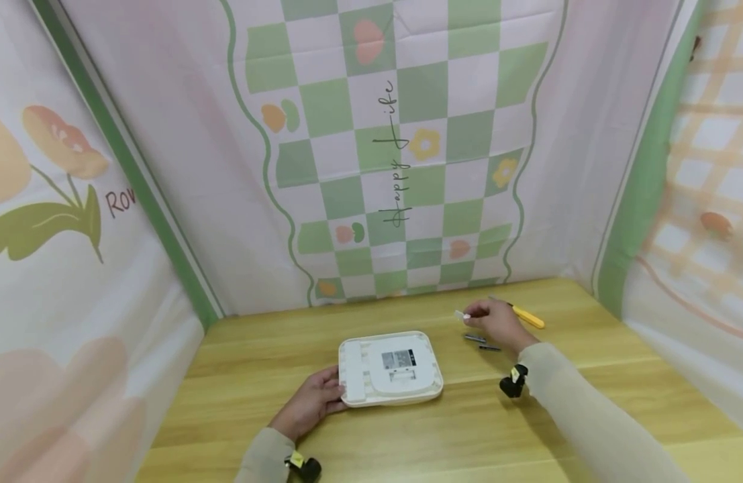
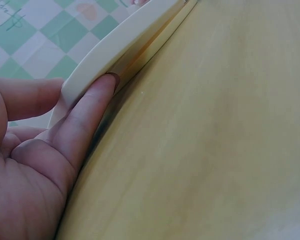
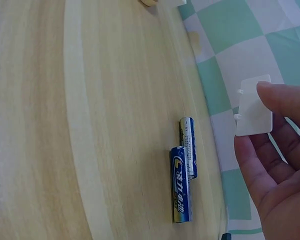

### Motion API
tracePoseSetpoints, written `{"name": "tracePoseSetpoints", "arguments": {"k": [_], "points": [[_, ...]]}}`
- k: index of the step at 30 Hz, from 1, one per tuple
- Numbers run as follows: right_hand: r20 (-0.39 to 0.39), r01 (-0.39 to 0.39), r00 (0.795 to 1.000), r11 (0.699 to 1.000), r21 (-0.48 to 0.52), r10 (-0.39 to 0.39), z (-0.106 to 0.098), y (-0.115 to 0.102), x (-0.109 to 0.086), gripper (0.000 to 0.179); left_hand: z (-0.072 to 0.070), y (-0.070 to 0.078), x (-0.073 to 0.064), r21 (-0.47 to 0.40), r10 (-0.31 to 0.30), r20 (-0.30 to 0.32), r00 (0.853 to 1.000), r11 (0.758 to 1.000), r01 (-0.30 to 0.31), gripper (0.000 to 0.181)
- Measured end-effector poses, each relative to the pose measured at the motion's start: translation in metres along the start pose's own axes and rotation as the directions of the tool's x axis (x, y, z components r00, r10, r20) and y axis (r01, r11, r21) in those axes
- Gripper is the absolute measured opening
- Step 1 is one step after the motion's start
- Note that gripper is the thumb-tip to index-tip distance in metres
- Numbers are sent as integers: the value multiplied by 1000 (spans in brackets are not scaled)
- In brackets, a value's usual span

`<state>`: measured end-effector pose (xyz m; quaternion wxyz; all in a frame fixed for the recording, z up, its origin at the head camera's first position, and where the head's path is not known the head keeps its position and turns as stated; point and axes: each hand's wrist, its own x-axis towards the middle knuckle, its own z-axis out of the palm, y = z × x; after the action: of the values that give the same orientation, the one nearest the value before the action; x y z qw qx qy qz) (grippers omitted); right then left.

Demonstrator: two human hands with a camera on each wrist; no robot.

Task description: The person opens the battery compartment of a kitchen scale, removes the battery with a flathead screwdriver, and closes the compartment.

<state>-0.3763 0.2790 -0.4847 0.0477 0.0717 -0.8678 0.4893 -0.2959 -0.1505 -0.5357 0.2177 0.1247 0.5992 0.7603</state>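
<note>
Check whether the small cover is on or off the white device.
Off: the right hand pinches the small cover, apart from the white device that the left hand holds.

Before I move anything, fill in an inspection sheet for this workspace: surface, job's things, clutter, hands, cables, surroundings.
Surface: yellowish wood-grain table.
Job's things: squarish white plastic device with rounded corners, labelled face up; small rectangular white plastic cover; two blue-and-silver cylindrical batteries, lying close together.
Clutter: slim yellow-handled tool, partly hidden behind the right hand; type unclear.
Hands: left hand grips the device's left edge; right hand pinches the cover above the table.
Cables: nothing seen.
Surroundings: green-and-white checked fabric backdrop behind the table.
</note>
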Motion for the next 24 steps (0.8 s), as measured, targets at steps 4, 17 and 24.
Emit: {"name": "tracePoseSetpoints", "arguments": {"k": [4,17,24], "points": [[7,24,1000,998,-53,-24,0,-1,0,22,-1,-1,0,5,12,17,1000,1000,-12,58],[26,35,999,998,-51,-34,9,2,-3,27,-3,-2,2,-11,0,14,1000,1000,0,57],[83,-1,997,999,54,-4,18,-5,-11,32,-3,-1,2,-10,-10,12,1000,1000,10,56]]}}
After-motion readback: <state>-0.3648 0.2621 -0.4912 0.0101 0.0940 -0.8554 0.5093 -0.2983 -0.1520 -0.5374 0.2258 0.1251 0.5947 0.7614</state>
